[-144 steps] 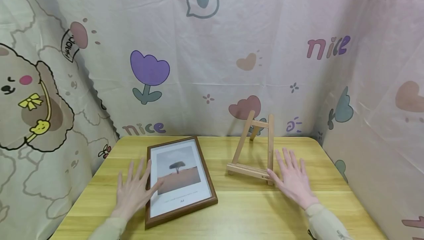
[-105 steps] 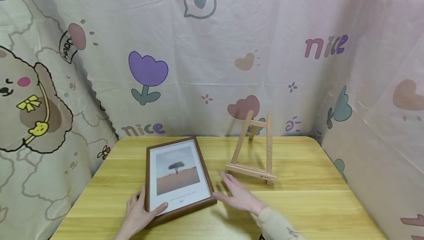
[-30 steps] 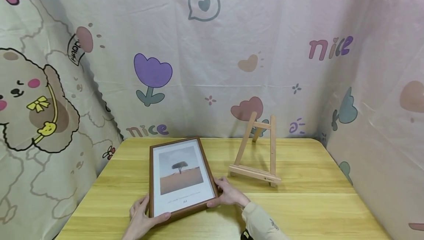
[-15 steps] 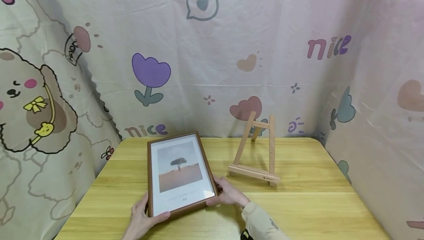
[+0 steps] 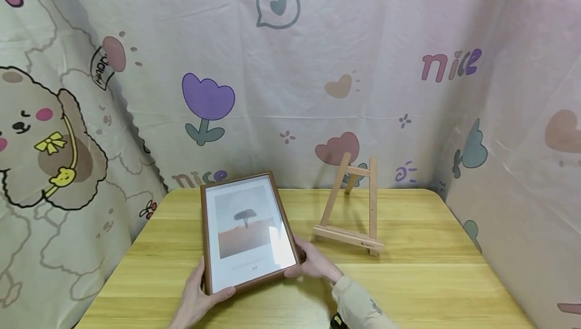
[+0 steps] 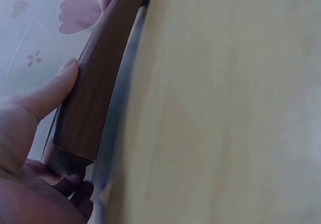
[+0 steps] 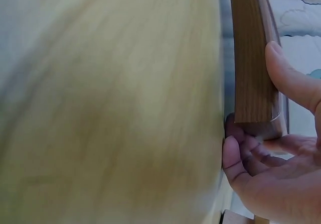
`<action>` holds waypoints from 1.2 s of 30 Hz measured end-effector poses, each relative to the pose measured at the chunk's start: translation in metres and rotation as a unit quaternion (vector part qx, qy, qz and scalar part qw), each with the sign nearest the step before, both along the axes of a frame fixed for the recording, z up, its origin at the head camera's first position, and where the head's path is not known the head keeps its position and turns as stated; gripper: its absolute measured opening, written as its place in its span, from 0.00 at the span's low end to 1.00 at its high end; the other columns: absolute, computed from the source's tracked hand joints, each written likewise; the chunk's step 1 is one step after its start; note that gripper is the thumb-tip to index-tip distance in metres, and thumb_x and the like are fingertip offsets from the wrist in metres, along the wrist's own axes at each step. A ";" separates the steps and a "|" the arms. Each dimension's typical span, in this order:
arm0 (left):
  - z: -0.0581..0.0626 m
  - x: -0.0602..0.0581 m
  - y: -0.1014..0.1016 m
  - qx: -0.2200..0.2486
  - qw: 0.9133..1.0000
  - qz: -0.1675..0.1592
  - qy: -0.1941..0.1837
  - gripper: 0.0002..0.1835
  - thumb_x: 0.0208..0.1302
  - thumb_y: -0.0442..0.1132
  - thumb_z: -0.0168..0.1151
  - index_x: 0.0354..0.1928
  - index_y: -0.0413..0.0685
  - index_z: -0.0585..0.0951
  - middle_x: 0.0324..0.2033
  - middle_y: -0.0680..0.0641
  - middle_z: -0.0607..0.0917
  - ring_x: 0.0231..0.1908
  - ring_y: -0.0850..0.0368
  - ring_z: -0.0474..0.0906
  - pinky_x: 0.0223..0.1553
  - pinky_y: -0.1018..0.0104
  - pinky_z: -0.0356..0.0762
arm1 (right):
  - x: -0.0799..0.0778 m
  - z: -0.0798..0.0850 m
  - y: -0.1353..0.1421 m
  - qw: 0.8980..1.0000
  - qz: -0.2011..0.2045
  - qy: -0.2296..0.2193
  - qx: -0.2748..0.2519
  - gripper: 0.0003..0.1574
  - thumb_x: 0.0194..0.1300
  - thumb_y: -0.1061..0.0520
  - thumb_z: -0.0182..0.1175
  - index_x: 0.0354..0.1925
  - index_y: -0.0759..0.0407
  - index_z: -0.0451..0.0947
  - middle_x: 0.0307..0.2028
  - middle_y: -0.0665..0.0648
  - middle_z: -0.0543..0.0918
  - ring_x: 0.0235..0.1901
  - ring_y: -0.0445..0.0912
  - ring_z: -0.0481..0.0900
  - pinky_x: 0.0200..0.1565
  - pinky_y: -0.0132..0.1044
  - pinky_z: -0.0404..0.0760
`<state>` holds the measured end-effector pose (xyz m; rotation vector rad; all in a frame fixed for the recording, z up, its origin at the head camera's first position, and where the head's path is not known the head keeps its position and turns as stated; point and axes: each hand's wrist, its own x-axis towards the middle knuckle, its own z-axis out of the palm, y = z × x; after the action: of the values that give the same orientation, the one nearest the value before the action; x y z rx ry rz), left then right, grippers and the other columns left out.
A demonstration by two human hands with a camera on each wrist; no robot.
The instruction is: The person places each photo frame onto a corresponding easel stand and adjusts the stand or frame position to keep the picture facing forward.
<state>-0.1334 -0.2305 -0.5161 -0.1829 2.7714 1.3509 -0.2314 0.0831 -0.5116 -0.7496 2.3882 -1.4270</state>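
A brown wooden picture frame with a print of a lone tree is held at its two near corners, its far edge raised toward the curtain. My left hand grips the near left corner, thumb on the front border and fingers curled beneath, as the left wrist view shows along the frame's edge. At the near right corner my right hand holds the frame the same way; in the right wrist view its fingers curl under the corner. Right of the frame stands a small wooden easel with a ledge across its front.
The wooden table reaches back to a patterned curtain, which also hangs along the left and right sides. The easel's rear leg stands close to the curtain at the back.
Both hands moved from lying spread on the table to gripping the frame's near corners. Over the last second the frame's far edge has risen, tilting it up. The easel has stayed put.
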 end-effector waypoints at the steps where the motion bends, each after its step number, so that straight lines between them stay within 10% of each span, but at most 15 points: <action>1: 0.000 0.000 0.000 0.008 1.000 -0.003 0.005 0.67 0.55 0.53 0.75 0.79 0.34 0.37 0.74 0.21 0.49 0.70 0.21 0.55 0.64 0.28 0.66 | 0.000 0.000 0.000 1.000 -0.003 0.003 0.000 0.64 0.51 0.58 0.78 0.78 0.60 0.54 0.52 0.62 0.84 0.46 0.47 0.81 0.57 0.49 0.79; 8: -0.001 -0.001 0.000 0.026 0.999 -0.008 0.025 0.66 0.55 0.48 0.76 0.79 0.33 0.37 0.71 0.22 0.54 0.63 0.31 0.69 0.56 0.51 0.79 | 0.001 -0.001 -0.002 0.999 -0.014 0.032 0.000 0.65 0.49 0.59 0.78 0.78 0.60 0.54 0.56 0.65 0.81 0.46 0.49 0.81 0.55 0.45 0.79; 21: -0.004 -0.002 0.003 0.042 0.999 -0.001 0.026 0.67 0.55 0.45 0.78 0.78 0.32 0.36 0.69 0.22 0.56 0.56 0.36 0.75 0.48 0.58 0.82 | -0.001 -0.003 -0.001 0.996 -0.023 0.080 0.007 0.63 0.47 0.61 0.80 0.76 0.60 0.58 0.53 0.62 0.80 0.43 0.47 0.81 0.45 0.33 0.80; 29: -0.002 -0.004 0.006 0.045 0.998 0.007 0.040 0.68 0.54 0.46 0.78 0.79 0.36 0.35 0.71 0.21 0.53 0.63 0.28 0.68 0.59 0.41 0.78 | -0.001 -0.003 -0.001 0.993 -0.047 0.103 0.020 0.67 0.47 0.57 0.80 0.77 0.62 0.55 0.53 0.61 0.79 0.42 0.44 0.80 0.48 0.34 0.80; 36: 0.000 -0.004 0.007 0.043 0.997 0.016 0.061 0.69 0.52 0.47 0.80 0.81 0.46 0.36 0.71 0.25 0.56 0.62 0.33 0.70 0.53 0.55 0.81 | 0.002 -0.002 0.001 0.994 -0.064 0.092 0.019 0.68 0.48 0.55 0.80 0.78 0.66 0.52 0.56 0.62 0.79 0.42 0.44 0.79 0.48 0.35 0.81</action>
<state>-0.1376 -0.2235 -0.5160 -0.1464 2.8125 1.5363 -0.2298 0.0840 -0.5139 -0.7604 2.6388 -1.4102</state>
